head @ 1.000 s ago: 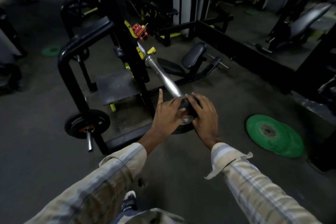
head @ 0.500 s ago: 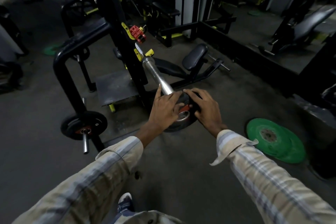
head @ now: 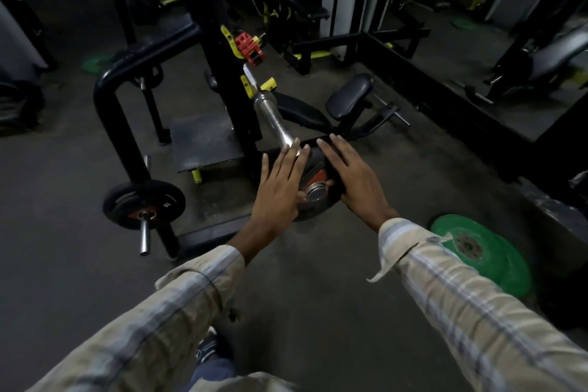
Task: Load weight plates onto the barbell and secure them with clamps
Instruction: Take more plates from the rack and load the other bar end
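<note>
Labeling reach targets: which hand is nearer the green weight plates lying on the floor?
Right. The right hand rests flat on the black plate on the barbell sleeve, nearer the green weight plates; the left hand sits beyond it.

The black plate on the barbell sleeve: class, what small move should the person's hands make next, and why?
Probably push the black plate further up the barbell sleeve. It sits at the sleeve's near end, with bare steel beyond it. The left hand and right hand lie flat on its face with straight fingers, ready to press. The red clamp hangs on the rack, unused.
</note>
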